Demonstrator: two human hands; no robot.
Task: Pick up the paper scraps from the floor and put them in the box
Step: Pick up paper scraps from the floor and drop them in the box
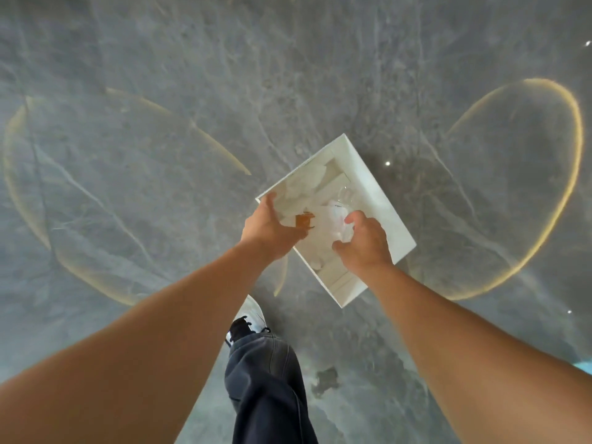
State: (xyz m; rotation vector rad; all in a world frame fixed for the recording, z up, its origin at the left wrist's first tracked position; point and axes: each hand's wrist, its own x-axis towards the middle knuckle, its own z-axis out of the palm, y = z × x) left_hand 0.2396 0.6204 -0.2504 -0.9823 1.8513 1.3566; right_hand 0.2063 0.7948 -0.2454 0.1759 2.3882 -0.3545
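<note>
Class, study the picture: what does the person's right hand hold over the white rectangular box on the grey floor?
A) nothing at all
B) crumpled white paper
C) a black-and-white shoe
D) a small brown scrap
B: the right hand has its fingers curled round crumpled white paper above the white rectangular box.
</note>
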